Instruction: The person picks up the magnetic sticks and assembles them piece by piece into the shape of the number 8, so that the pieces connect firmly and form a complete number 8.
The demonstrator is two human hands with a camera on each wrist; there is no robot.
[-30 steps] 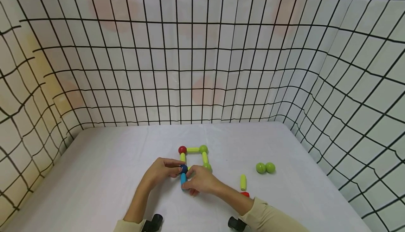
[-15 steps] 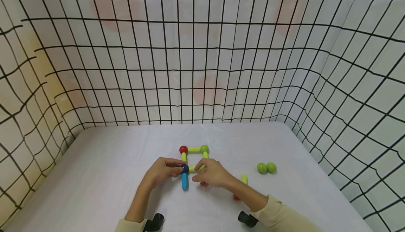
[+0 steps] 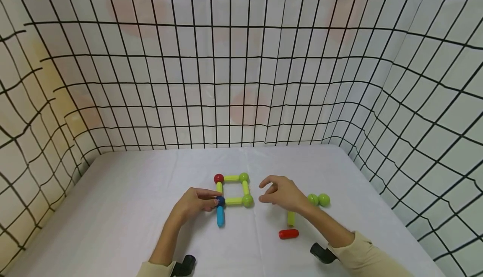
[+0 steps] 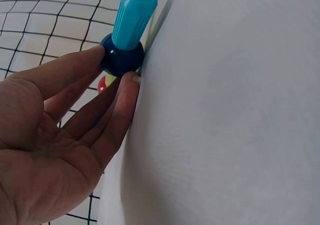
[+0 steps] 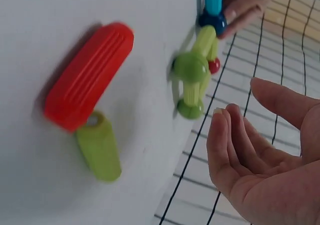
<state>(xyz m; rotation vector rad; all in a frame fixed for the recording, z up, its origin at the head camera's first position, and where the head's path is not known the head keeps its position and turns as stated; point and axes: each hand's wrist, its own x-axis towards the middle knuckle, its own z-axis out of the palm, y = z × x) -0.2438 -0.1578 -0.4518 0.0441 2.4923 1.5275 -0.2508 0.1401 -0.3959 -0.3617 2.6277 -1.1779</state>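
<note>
A square of light green rods and balls stands on the table, with a red ball at its far left corner. My left hand pinches the dark blue ball at the near left corner between its fingertips. From that ball a light blue rod juts toward me. To the right of the square, my right hand is over the table, holding nothing, its fingers and thumb apart. Below it lie a red rod and a loose light green rod, whose far end my right hand hides in the head view.
Two loose green balls touch each other beyond my right wrist. White cloth covers the table. Black netting rises behind it and along both sides.
My right hand has let go of the light blue rod and moved right, away from the square. The red rod has come into full view. My left hand stays at the dark blue ball.
</note>
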